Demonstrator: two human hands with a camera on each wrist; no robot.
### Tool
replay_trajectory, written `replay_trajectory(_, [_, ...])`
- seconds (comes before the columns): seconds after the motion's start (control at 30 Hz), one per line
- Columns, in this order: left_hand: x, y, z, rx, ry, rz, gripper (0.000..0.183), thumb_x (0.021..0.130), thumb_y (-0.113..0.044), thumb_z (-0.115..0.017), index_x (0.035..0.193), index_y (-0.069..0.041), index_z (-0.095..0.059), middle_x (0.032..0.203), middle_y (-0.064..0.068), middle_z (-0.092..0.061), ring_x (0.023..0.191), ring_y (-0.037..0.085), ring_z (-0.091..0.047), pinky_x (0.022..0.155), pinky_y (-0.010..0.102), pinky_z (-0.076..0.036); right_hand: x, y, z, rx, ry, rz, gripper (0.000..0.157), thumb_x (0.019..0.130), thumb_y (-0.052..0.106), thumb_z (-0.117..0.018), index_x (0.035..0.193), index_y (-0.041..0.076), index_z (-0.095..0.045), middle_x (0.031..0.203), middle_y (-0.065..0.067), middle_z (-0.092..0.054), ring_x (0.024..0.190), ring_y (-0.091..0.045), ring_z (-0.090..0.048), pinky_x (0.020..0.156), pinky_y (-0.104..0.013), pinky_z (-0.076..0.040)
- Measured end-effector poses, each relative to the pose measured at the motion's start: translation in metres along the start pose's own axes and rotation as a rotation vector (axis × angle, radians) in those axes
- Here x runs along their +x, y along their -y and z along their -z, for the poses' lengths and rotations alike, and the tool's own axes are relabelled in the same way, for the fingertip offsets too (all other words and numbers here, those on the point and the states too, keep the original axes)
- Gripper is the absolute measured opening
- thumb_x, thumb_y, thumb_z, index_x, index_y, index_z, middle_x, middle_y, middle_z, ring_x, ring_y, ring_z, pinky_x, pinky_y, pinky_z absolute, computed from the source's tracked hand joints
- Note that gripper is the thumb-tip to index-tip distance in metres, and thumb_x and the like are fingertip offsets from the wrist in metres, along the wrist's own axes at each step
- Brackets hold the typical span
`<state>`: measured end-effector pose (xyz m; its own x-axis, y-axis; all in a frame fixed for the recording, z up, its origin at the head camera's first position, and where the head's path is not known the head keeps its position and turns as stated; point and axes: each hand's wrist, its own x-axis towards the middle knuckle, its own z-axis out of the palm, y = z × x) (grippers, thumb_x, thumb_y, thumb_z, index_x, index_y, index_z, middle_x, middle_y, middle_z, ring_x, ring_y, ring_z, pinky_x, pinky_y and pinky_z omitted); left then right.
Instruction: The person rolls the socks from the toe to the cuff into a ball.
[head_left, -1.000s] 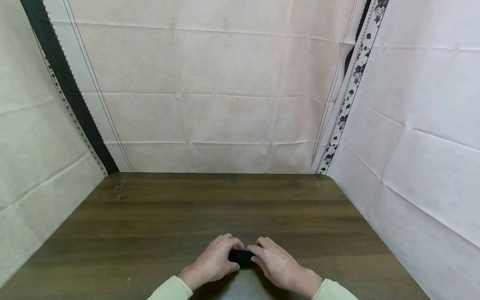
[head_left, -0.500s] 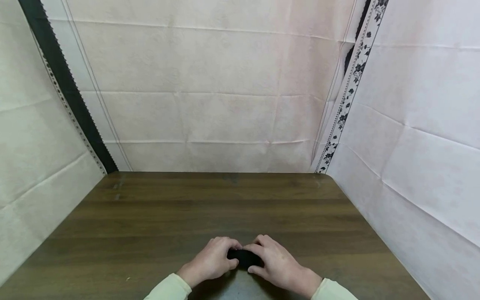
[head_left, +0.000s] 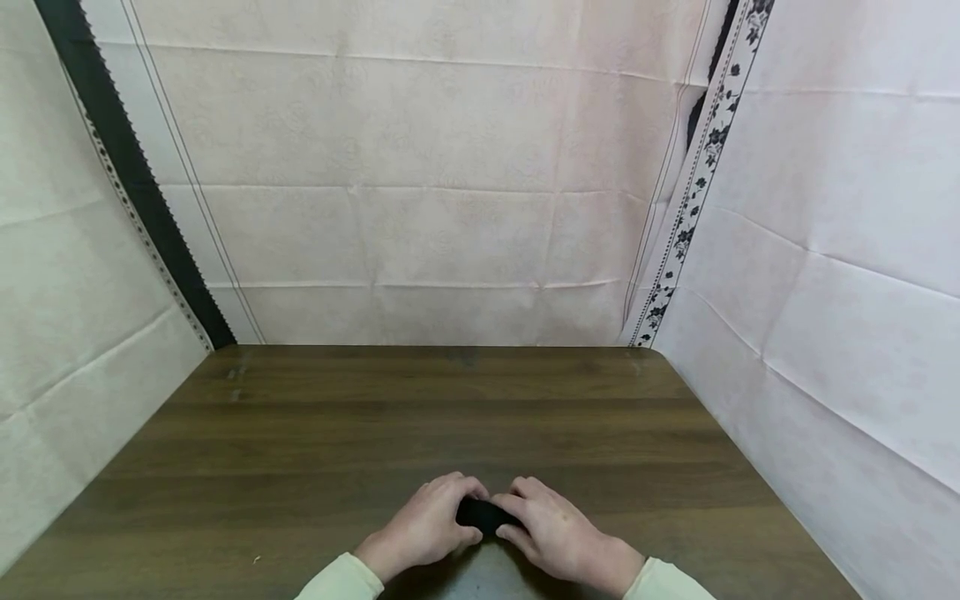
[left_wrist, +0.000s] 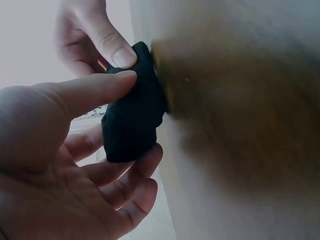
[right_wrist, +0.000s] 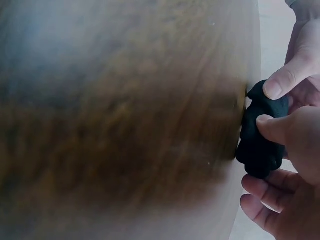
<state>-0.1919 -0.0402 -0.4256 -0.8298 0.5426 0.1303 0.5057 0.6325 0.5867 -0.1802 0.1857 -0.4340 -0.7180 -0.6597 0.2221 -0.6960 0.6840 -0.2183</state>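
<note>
A matte black lump [head_left: 483, 516], soft-looking like modelling clay, sits between both hands near the table's front. My left hand [head_left: 423, 521] holds its left end, thumb on the near side and fingers on the far side. From the right, my right hand [head_left: 558, 532] pinches the other end the same way. In the left wrist view the lump [left_wrist: 132, 120] looks uneven, with a thumb of each hand pressed on it. Bulges and dents show on the lump [right_wrist: 260, 140] in the right wrist view. The fingers hide part of its far side.
The brown wood-grain table [head_left: 420, 417] stretches away ahead. Creased white cloth [head_left: 450, 233] hangs behind it, with more white cloth [head_left: 847, 275] on the right and on the left. A tiny pale scrap [head_left: 257, 559] lies at the front left.
The right thumb and fingers spread wider on the lump half a second ago and are now closer together. The lump has shifted slightly between the fingers; both hands stay in nearly the same place.
</note>
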Motion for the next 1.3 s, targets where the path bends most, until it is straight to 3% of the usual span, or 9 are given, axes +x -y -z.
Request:
replay_trajectory(0.3, [0.003, 0.001, 0.002, -0.019, 0.025, 0.005, 0.026, 0.084, -0.017, -0.082, 0.107, -0.018, -0.071, 0.106, -0.005, -0.067, 0.101, 0.016, -0.061, 0.086, 0.041, -0.05, 0.001, 0.002, 0.0, 0.053, -0.012, -0.042, 0.036, 0.101, 0.047, -0.057, 0.125, 0.022, -0.067, 0.104, 0.011, -0.057, 0.087, -0.003, -0.05, 0.073, -0.025, -0.048])
replay_trajectory(0.53, [0.002, 0.001, 0.005, -0.054, 0.029, 0.0, 0.028, 0.084, -0.017, -0.081, 0.109, -0.018, -0.07, 0.105, -0.005, -0.065, 0.095, 0.014, -0.059, 0.081, 0.037, -0.049, 0.002, 0.002, 0.0, 0.106, 0.005, -0.086, 0.032, 0.101, 0.044, -0.058, 0.119, 0.019, -0.068, 0.106, 0.01, -0.061, 0.09, -0.003, -0.053, 0.076, -0.027, -0.049])
replay_trajectory(0.73, [-0.001, -0.003, 0.002, 0.017, -0.036, 0.013, 0.041, 0.081, -0.02, -0.086, 0.114, -0.018, -0.061, 0.105, -0.005, -0.058, 0.088, 0.015, -0.055, 0.078, 0.038, -0.048, 0.004, 0.0, 0.001, 0.184, 0.046, -0.137, 0.029, 0.101, 0.04, -0.06, 0.116, 0.015, -0.066, 0.109, 0.009, -0.063, 0.093, -0.004, -0.054, 0.078, -0.029, -0.05])
replay_trajectory(0.87, [-0.001, -0.007, 0.001, 0.08, -0.075, 0.001, 0.045, 0.078, -0.024, -0.088, 0.107, -0.019, -0.054, 0.099, -0.006, -0.053, 0.083, 0.013, -0.051, 0.074, 0.034, -0.046, 0.005, 0.0, 0.0, 0.24, 0.056, -0.167, 0.025, 0.102, 0.038, -0.059, 0.113, 0.016, -0.064, 0.105, 0.01, -0.061, 0.089, -0.003, -0.053, 0.075, -0.027, -0.048])
replay_trajectory(1.07, [-0.002, -0.01, -0.001, 0.164, -0.14, -0.047, 0.042, 0.08, -0.027, -0.087, 0.089, -0.021, -0.046, 0.092, -0.009, -0.046, 0.078, 0.011, -0.044, 0.072, 0.033, -0.041, 0.007, 0.003, 0.003, 0.404, 0.05, -0.227, 0.023, 0.103, 0.036, -0.058, 0.111, 0.015, -0.064, 0.1, 0.009, -0.06, 0.082, -0.004, -0.054, 0.069, -0.025, -0.047])
replay_trajectory(1.3, [-0.001, -0.011, -0.001, 0.223, -0.276, -0.104, 0.028, 0.082, -0.024, -0.082, 0.08, -0.025, -0.054, 0.102, -0.007, -0.057, 0.092, 0.014, -0.055, 0.082, 0.044, -0.048, 0.01, 0.004, 0.008, 0.555, 0.022, -0.277, 0.022, 0.104, 0.034, -0.057, 0.113, 0.015, -0.064, 0.099, 0.008, -0.062, 0.081, -0.008, -0.058, 0.067, -0.027, -0.049])
